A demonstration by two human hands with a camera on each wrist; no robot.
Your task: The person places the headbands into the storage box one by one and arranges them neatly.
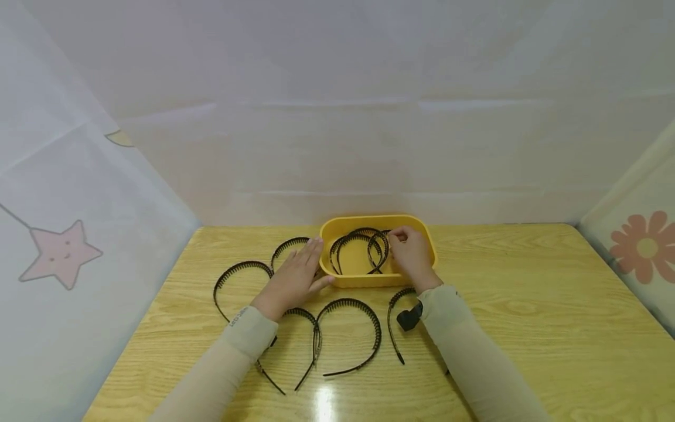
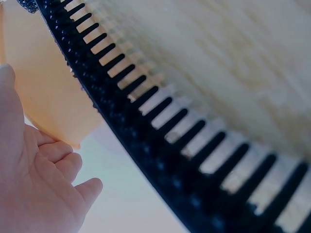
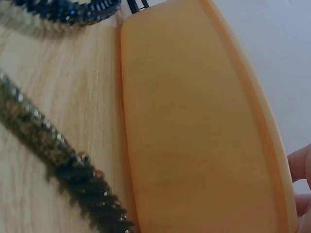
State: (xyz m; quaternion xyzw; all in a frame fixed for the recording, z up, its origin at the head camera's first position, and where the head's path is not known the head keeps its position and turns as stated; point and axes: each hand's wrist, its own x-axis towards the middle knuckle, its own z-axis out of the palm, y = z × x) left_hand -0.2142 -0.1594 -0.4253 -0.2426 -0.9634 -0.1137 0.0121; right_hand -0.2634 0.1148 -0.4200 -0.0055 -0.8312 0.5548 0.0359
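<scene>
Toothed headbands lie inside the yellow bin. At its right end, the right hand pinches one, fingers curled; the left hand, fingers extended, touches its left end. Other headbands lie left and in front of it, on the bench.

Both hands meet at the yellow bin.
The left hand rests against its left end, fingers extended, thumb spread toward its front; the right hand bends over its right end, thumb and fingers pinching; both forearms reach from its near side.
</scene>
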